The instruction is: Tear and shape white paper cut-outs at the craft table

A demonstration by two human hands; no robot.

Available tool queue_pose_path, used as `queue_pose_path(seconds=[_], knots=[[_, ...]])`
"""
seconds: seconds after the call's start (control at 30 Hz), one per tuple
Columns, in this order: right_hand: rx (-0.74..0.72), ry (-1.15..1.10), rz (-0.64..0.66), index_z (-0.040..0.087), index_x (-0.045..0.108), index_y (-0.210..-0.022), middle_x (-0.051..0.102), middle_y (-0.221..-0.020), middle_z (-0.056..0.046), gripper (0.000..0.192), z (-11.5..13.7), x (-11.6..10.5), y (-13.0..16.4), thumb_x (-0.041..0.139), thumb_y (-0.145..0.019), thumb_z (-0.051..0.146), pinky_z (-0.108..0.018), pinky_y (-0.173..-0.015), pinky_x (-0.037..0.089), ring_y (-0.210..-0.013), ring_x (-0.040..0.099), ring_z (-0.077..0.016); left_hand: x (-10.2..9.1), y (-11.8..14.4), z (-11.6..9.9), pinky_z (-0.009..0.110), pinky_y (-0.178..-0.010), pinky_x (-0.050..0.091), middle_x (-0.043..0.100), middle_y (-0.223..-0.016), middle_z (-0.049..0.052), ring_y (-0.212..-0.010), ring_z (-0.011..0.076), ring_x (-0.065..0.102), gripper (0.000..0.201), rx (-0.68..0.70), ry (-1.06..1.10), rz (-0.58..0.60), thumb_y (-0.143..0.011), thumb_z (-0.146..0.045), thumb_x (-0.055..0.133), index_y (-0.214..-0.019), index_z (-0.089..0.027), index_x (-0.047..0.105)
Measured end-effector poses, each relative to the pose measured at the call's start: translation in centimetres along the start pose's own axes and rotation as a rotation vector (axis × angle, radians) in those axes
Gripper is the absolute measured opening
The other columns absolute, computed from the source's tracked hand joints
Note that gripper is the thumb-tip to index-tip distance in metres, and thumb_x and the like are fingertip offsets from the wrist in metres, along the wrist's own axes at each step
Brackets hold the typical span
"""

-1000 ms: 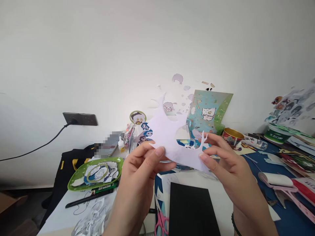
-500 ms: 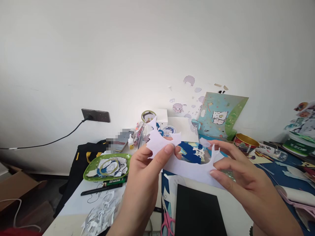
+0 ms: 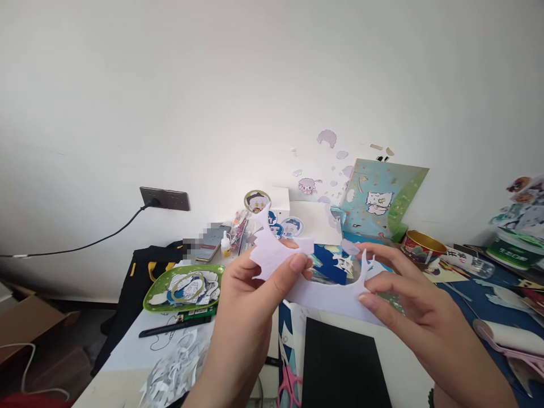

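- Head view: I am looking down past two bare hands held up over a cluttered craft surface (image 3: 127,354), with a plain white wall behind.
- My left hand (image 3: 255,294) has its thumb and fingers pinched together on the left lobe of a pale lilac paper cut-out (image 3: 323,294), near its jagged upper edge.
- My right hand (image 3: 408,300) pinches the cut-out's right end the same way, thumb on top, just below a thin forked prong of paper that stands up there.
- The cut-out hangs in the air between the two hands, above a black rectangular pad (image 3: 340,362) lying on the surface; it touches nothing but the fingers.
- I judge the sheet to be very light, thin and floppy: the narrow strip joining its two ends sags a little, and the prongs and points look easy to tear or crease.
- The safest hold, to my eye, is on the broad lobes, as now, never on the thin prongs or the narrow bridge.
- Around it: a green dish (image 3: 185,286) of paper scraps to the left, pink-handled scissors (image 3: 289,385) at the bottom edge, a gold tin (image 3: 423,246) to the right.
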State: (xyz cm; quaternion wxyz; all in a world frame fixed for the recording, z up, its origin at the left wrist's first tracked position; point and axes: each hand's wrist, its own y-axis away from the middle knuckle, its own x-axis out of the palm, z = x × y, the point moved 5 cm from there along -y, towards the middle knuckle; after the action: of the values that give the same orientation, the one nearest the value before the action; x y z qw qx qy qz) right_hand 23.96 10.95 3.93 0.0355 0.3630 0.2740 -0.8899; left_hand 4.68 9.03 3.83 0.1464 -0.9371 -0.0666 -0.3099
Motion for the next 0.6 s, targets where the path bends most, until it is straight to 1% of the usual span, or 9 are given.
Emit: queue_pose_path(seconds=[0.1,0.2,0.27,0.33,0.4,0.5,0.6], knots=[[0.031,0.006,0.006,0.029,0.064,-0.070,0.051,-0.134,0.004,0.026,-0.1,0.1,-0.1,0.055,-0.084,0.048,-0.031,-0.088,0.051,-0.128,0.044,-0.0253,-0.1,-0.1,0.2,0.011,-0.056,0.045,0.066,-0.061,-0.004,-0.062,0.0061,0.058,0.008,-0.008,-0.009,-0.003,-0.070,-0.023,0.077,-0.065,-0.019,0.072],[0.039,0.022,0.011,0.029,0.065,-0.070,0.051,-0.133,0.003,0.027,0.0,0.2,-0.3,0.055,-0.084,0.049,-0.035,-0.092,0.049,-0.126,0.045,-0.0262,-0.3,-0.2,0.4,0.012,-0.059,0.047,0.067,-0.063,-0.004,-0.063,0.0065,0.059,0.005,-0.006,-0.020,-0.006,-0.070,-0.023,0.077,-0.070,-0.022,0.073],[0.036,0.023,0.008,0.027,0.064,-0.069,0.052,-0.133,0.002,0.027,0.1,0.2,-0.4,0.055,-0.084,0.048,-0.035,-0.090,0.050,-0.125,0.046,-0.0267,-0.5,-0.2,0.5,0.014,-0.061,0.048,0.068,-0.066,-0.004,-0.065,0.0073,0.060,0.005,0.002,-0.040,-0.011,-0.070,-0.023,0.077,-0.072,-0.023,0.073],[0.028,0.022,-0.025,0.027,0.064,-0.072,0.051,-0.133,-0.001,0.025,0.3,0.2,-0.4,0.055,-0.084,0.047,-0.035,-0.086,0.051,-0.123,0.047,-0.0275,-0.7,-0.1,0.5,0.017,-0.063,0.049,0.069,-0.071,-0.004,-0.068,0.0088,0.061,0.006,0.030,-0.090,-0.012,-0.071,-0.021,0.076,-0.074,-0.025,0.073],[0.029,0.043,-0.114,0.028,0.066,-0.082,0.050,-0.133,-0.002,0.021,0.3,0.0,-0.4,0.057,-0.083,0.046,-0.036,-0.082,0.051,-0.122,0.047,-0.0290,-0.6,-0.1,0.2,0.020,-0.069,0.049,0.070,-0.076,-0.003,-0.075,0.0111,0.062,0.010,0.127,-0.187,-0.003,-0.072,-0.017,0.075,-0.074,-0.027,0.074],[0.033,0.063,-0.280,0.032,0.066,-0.096,0.048,-0.133,-0.002,0.022,0.4,-0.4,-0.3,0.057,-0.083,0.048,-0.041,-0.084,0.049,-0.121,0.046,-0.0305,-0.3,0.1,-0.8,0.025,-0.079,0.049,0.069,-0.082,-0.001,-0.085,0.0150,0.062,0.017,0.377,-0.371,-0.005,-0.072,-0.012,0.073,-0.072,-0.029,0.076],[0.027,0.036,-0.330,0.033,0.064,-0.103,0.045,-0.136,-0.003,0.024,0.9,-0.4,0.0,0.054,-0.086,0.047,-0.045,-0.090,0.044,-0.123,0.044,-0.0311,0.0,0.4,-1.3,0.030,-0.085,0.047,0.068,-0.086,0.000,-0.087,0.0178,0.061,0.020,0.608,-0.523,-0.036,-0.069,-0.011,0.074,-0.072,-0.031,0.077]])
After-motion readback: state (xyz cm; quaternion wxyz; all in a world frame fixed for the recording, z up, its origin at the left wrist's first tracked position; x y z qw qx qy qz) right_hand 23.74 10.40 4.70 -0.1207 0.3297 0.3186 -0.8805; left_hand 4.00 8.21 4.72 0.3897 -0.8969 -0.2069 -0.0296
